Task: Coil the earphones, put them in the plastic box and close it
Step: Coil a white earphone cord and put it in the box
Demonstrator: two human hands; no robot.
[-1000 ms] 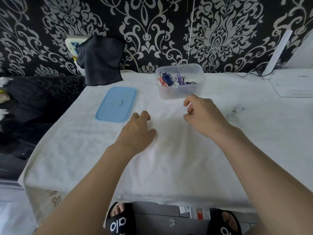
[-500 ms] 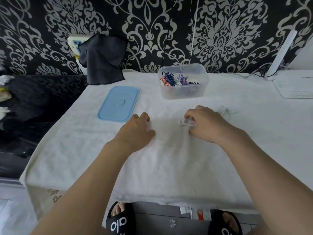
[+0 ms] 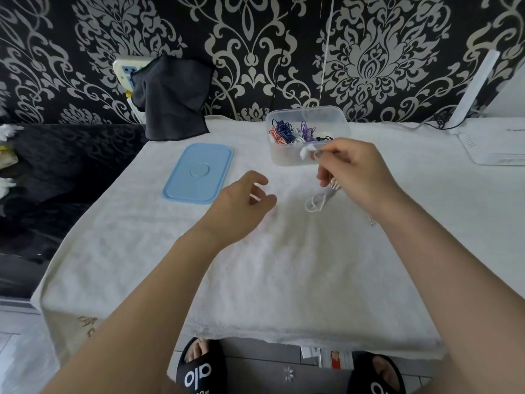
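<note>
- The white earphones hang from your right hand, pinched at the fingertips, loose loops dangling just below it onto the white towel covering the desk.
- Your left hand hovers beside the loops, fingers loosely curled, holding nothing; bring it across to catch the slack.
- Wind even turns, keeping the buds pinched.
- The plastic box sits open just beyond your right hand; the blue lid lies beyond your left.
</note>
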